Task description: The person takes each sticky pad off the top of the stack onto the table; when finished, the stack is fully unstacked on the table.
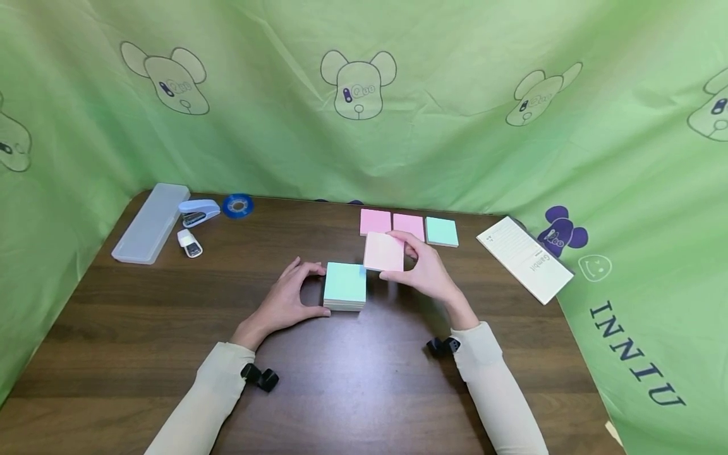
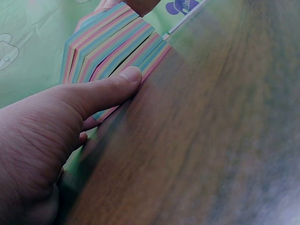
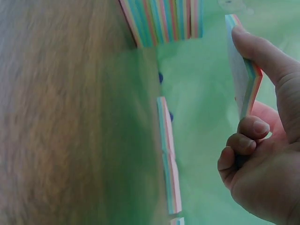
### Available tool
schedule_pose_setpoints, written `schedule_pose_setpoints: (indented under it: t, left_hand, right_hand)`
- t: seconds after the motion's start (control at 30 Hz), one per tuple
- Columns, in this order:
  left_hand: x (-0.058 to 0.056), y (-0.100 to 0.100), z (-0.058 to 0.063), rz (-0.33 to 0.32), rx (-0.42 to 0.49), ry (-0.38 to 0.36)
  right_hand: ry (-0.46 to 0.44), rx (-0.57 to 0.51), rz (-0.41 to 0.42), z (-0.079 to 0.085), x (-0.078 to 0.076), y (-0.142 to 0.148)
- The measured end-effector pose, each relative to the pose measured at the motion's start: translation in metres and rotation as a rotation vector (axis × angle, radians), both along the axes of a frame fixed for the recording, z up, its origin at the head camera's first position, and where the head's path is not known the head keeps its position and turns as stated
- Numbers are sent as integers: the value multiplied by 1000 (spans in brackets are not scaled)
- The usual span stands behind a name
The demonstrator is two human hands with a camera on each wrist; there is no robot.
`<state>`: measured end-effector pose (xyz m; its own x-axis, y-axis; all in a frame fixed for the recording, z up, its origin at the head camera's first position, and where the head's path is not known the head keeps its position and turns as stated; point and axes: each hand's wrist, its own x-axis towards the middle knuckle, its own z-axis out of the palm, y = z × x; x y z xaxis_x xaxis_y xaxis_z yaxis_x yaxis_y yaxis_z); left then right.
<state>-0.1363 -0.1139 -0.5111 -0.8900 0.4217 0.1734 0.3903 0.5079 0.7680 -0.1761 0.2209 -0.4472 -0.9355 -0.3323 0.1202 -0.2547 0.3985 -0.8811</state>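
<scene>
A stack of sticky note pads (image 1: 345,284) with a mint-green top stands on the table in front of me. My left hand (image 1: 286,296) holds the stack from its left side, thumb at the near edge and fingers at the far one. Striped pastel layers show along the stack's edges (image 2: 115,44) in the left wrist view. Between right thumb and fingers, my right hand (image 1: 428,270) pinches a pink-topped sticky note pad (image 1: 383,251). That pad is raised off the table, just right of and beyond the stack. Its pale underside (image 3: 239,70) shows in the right wrist view.
Behind the raised pad lie two pink pads (image 1: 375,221) and a mint one (image 1: 442,232) in a row. At right is a notepad (image 1: 526,259). Back left hold a translucent case (image 1: 150,224), a stapler (image 1: 198,212), blue tape (image 1: 237,205) and a small white item (image 1: 189,243).
</scene>
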Motion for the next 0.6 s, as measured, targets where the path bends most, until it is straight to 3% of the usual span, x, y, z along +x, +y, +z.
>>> schedule_pose_setpoints:
  t: [0.3, 0.6]
  left_hand:
    - [1, 1, 0, -6, 11, 13]
    - [1, 0, 0, -1, 3, 28]
  right_hand:
    - [-11, 0, -58, -26, -13, 10]
    - [58, 162, -61, -44, -23, 8]
